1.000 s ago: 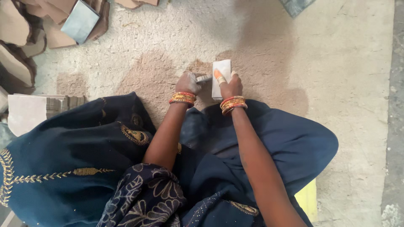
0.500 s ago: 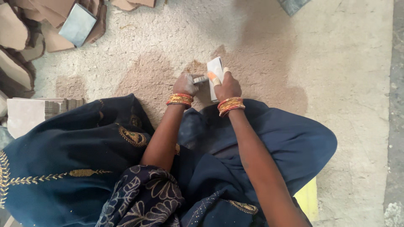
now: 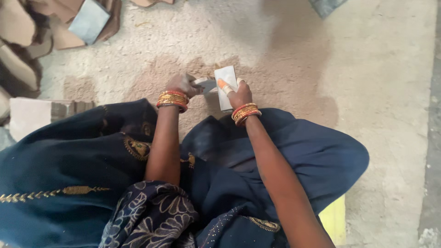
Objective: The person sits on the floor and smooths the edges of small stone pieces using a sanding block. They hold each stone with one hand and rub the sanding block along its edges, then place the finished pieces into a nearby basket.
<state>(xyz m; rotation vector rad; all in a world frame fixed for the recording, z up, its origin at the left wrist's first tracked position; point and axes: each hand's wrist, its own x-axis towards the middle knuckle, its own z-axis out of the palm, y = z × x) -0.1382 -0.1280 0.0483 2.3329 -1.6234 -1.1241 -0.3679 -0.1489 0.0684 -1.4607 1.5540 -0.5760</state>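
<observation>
The person wears a dark navy garment with gold embroidered motifs and a thin gold line of trim. A navy scarf printed with pale flowers drapes near the lap. Each wrist carries a stack of red and gold bangles, and both forearms are bare of sleeves.

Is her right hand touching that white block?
Touching. The head view shows the right hand wrapped around the lower part of the white block, fingers against its face.

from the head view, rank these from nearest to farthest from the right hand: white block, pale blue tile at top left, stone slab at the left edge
From the right hand:
1. White block, in its grip.
2. Pale blue tile, upper left.
3. Stone slab, far left edge.
</observation>
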